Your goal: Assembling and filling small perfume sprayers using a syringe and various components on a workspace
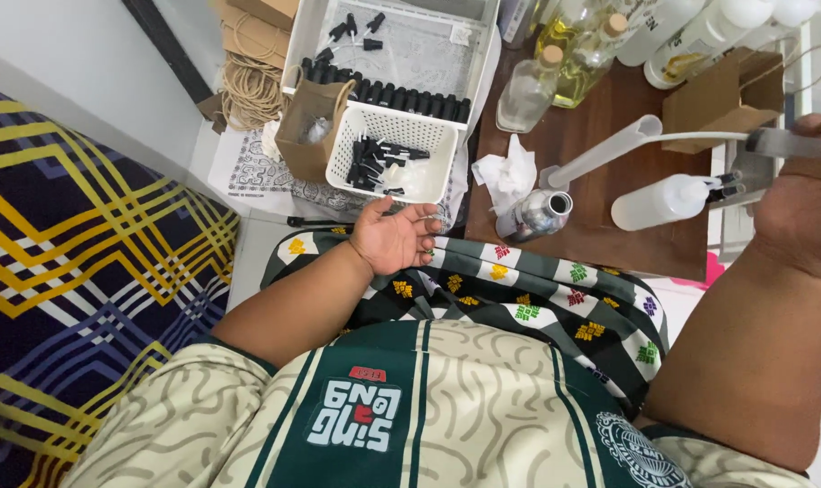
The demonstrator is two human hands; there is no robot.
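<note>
The right hand is raised at the right edge of the view, closed around a slim metal handle from which a thin white tube runs left toward the clear plastic measuring cylinder; how tightly the fingers wrap it cannot be told, since only the back of the hand shows. The cylinder lies tilted across the brown wooden table, its open mouth up near the tube's tip. It looks light, stiff and smooth, so it would likely roll or slip if nudged; mid-barrel seems the safest place to take it. Just below the cylinder's lower end stands a small silver metal bottle, open-topped, probably easy to tip, and to the cylinder's right lies a white squeeze bottle, soft-walled by the look of it. The left hand rests palm-up and empty on the checked cloth over the lap, well left of the cylinder, fingers loosely curled, near a white basket of black caps.
</note>
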